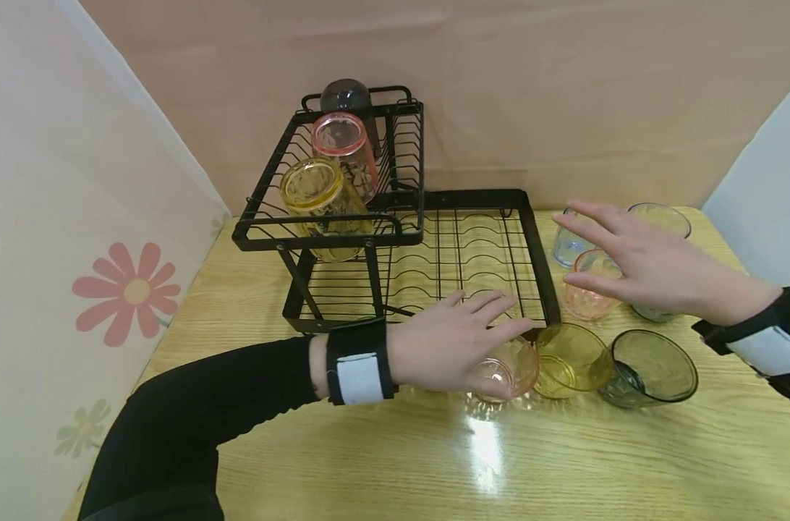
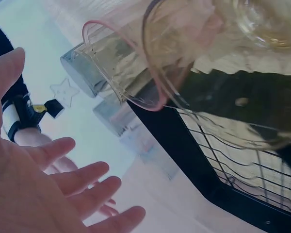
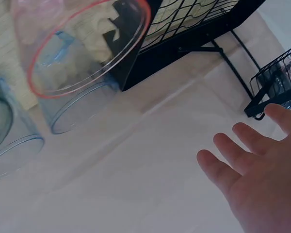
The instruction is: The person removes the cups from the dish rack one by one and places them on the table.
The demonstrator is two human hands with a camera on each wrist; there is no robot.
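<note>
My left hand hovers with spread fingers over a pale pink glass at the rack's front edge. Beside that glass stand a yellow glass and a smoky grey glass, both mouth up. My right hand, fingers extended, is above a red-rimmed glass and a bluish glass; another clear glass is partly hidden behind it. In the wrist views, neither the left palm nor the right palm holds anything.
A black two-tier dish rack stands at the back. On its raised left tier, a yellow tumbler, a pink tumbler and a dark tumbler sit upside down. Wooden tabletop lies in front; a flowered panel borders the left.
</note>
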